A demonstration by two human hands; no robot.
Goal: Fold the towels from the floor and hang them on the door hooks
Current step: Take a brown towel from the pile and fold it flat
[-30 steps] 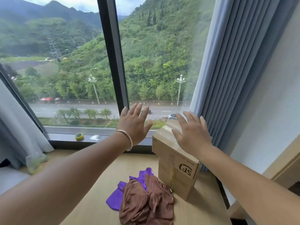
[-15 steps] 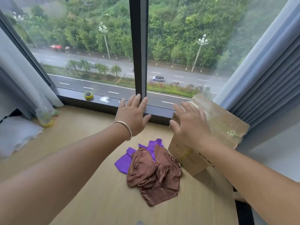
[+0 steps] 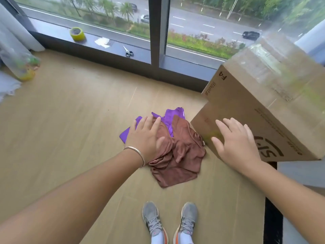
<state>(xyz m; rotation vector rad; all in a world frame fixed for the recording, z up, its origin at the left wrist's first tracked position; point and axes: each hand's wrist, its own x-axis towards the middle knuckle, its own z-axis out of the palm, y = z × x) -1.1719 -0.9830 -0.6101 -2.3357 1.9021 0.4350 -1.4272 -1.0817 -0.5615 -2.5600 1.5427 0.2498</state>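
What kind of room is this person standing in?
Probably a room in a flat or hotel, several floors up: a floor-length window overlooks a road, with a light wood floor, a grey curtain, and a cardboard shipping box.

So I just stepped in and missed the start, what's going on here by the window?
A person stands over a crumpled brown towel lying on a purple towel on the floor, beside a cardboard box. Both hands are open and reach down: the left hand above the towels, the right hand in front of the box. Nothing is picked up or folded yet.
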